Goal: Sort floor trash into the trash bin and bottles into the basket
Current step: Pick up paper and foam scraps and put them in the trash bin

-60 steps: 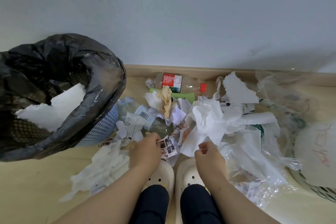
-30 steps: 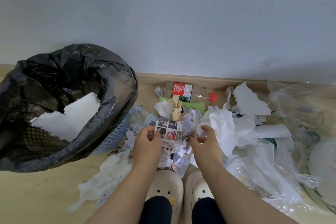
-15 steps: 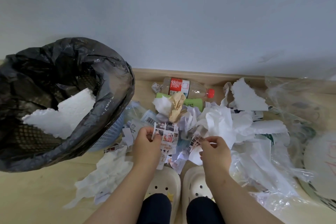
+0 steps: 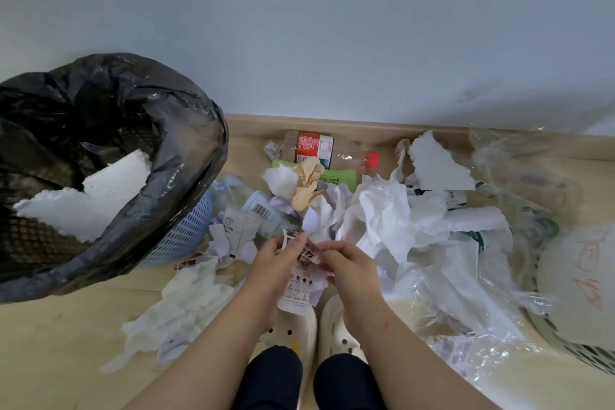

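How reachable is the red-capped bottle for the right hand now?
Probably not yet: the right hand pinches printed paper scraps with the left hand, though the red-capped bottle lies mostly uncovered beyond the crumpled tissue.

Left hand (image 4: 278, 258) and right hand (image 4: 349, 268) were together above the white clogs (image 4: 299, 326), both pinching printed paper scraps (image 4: 301, 286). Black-lined trash bin (image 4: 186, 150) sat left, foam chunk (image 4: 96, 200) inside. Red-capped bottle (image 4: 327, 150) lay sideways by the baseboard.
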`<state>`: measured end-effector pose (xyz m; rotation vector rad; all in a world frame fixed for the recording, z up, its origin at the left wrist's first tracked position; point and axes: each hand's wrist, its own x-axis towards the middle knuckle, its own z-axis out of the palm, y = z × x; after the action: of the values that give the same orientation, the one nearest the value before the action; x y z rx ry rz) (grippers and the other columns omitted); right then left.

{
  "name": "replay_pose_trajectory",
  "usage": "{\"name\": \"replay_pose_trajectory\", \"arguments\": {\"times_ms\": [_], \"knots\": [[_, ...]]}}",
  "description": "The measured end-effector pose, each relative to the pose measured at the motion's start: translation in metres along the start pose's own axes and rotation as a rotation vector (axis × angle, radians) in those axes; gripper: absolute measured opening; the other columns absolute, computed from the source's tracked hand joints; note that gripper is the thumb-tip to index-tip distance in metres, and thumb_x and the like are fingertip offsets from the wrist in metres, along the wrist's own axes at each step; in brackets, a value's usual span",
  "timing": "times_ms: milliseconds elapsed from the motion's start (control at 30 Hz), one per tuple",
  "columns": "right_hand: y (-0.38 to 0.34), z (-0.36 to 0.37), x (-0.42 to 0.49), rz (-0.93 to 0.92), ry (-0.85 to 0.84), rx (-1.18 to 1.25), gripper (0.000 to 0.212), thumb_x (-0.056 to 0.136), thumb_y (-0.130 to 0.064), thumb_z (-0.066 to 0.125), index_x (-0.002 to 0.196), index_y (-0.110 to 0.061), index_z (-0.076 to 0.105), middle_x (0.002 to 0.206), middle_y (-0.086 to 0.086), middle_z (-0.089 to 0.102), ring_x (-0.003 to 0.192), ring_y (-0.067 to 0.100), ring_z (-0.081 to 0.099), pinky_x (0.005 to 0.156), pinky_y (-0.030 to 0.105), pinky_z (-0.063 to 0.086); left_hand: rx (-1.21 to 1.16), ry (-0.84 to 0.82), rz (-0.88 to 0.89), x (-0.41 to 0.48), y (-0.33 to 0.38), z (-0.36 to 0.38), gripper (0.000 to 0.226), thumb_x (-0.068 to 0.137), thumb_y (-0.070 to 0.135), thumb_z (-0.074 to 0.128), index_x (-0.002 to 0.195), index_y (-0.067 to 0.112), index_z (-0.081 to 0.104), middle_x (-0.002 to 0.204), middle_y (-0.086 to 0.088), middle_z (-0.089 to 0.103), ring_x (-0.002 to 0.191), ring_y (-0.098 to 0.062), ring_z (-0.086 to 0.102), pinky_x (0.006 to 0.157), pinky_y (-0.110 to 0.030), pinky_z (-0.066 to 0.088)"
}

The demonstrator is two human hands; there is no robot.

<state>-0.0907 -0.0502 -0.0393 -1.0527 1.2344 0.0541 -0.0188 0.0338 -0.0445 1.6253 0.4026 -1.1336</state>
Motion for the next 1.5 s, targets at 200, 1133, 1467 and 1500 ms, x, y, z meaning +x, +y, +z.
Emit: {"name": "replay_pose_trajectory", "arguments": {"times_ms": [200,1133,1467,1500], "knots": [[-0.001,0.0,0.005,0.035,-0.122,0.0,0.03,0.084,0.004,0.048,0.076,-0.015,0.07,0.073,0.001,0.063,0.064,0.008,0.055,0.048,0.009,0.043,0.015,0.118,-0.014,0.01,-0.004,-0.003,0.007,0.09,0.013,0.062,0.095,0.017,0.065,0.089,-0.01,0.071,0.075,-0.026,0.067,0.06,-0.032,0.053],[0.028,-0.033,0.045,-0.028,0.353,-0.353,0.06,0.088,-0.028,0.055,0.142,-0.028,0.03,0.145,0.004,0.034,0.124,0.028,0.043,0.098,0.042,0.041,0.086,0.481,0.158,0.026,-0.008,-0.022,0.021,0.094,0.008,0.051,0.113,0.015,0.052,0.106,-0.008,0.061,0.087,-0.023,0.058,0.074,-0.033,0.049],[0.026,-0.035,0.058,0.005,0.29,-0.868,0.077,0.086,-0.036,0.062,0.147,-0.038,0.016,0.155,0.001,0.008,0.136,0.032,0.019,0.104,0.048,0.032,0.223,0.217,0.068,0.015,-0.017,-0.018,0.02,0.094,0.011,0.053,0.105,0.026,0.05,0.092,0.005,0.059,0.09,-0.017,0.058,0.077,-0.03,0.047],[0.025,-0.035,0.059,0.0,0.296,-0.878,0.074,0.086,-0.037,0.061,0.146,-0.037,0.018,0.154,0.001,0.01,0.136,0.032,0.019,0.103,0.048,0.032,0.231,0.214,0.066,0.016,-0.016,-0.017,0.019,0.094,0.011,0.053,0.105,0.026,0.051,0.093,0.005,0.059,0.092,-0.018,0.058,0.08,-0.031,0.048]]}}
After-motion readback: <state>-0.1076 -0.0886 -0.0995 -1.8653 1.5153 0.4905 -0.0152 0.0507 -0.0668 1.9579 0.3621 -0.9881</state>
